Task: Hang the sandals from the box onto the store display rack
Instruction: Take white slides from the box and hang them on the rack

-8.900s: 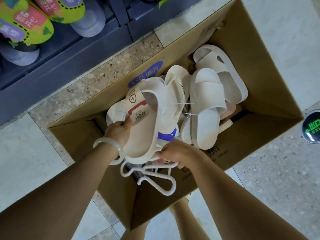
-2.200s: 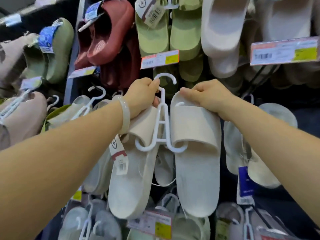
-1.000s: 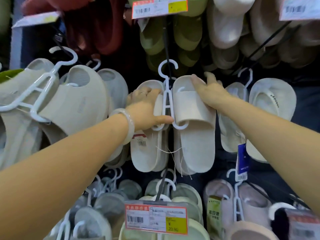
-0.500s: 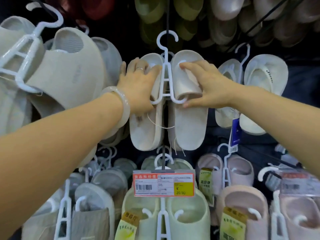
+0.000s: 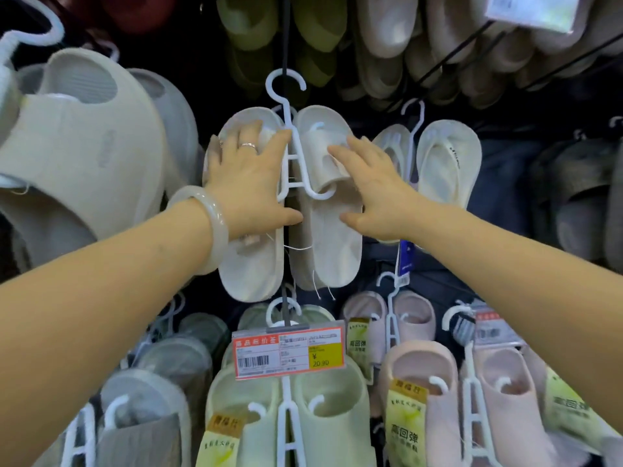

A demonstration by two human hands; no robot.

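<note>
We see a cream sandal pair (image 5: pixel 323 230) hanging toes-up on a white plastic hanger (image 5: pixel 294 153), hooked over the display rack's dark peg (image 5: pixel 286 38).

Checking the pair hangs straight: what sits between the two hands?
In the head view, the white hanger runs between the left hand and right hand.

Price tag: orange-and-yellow card (image 5: pixel 289 353), below centre.
Lower row: pale green slides (image 5: pixel 332 416) beside pink slides (image 5: pixel 435 382).
Right: cream flip-flops (image 5: pixel 446 163) on white hanger.
</note>
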